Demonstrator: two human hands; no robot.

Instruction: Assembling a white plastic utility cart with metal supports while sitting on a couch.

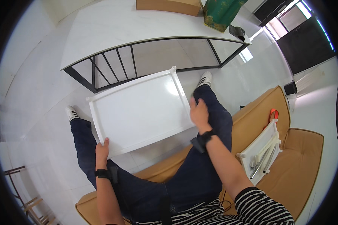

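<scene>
A white rectangular shelf panel [139, 110] with a raised rim and round corner pegs lies between my legs. My left hand [102, 150] is closed on its near left corner, thumb on top and fingers hidden beneath. My right hand [200, 114] is at the near right corner, in front of my right thigh. It overlaps the panel's edge and hides that corner. Its fingers are slightly blurred, so whether they grip the rim does not show.
Ahead stands a white-topped table [112, 26] with a black metal frame, carrying a cardboard box [169, 6] and a green bag [222, 15]. On the tan sofa [300, 161] to my right, another white panel [248, 159] holds metal tubes [264, 163]. An orange strap [275, 113] lies beside it.
</scene>
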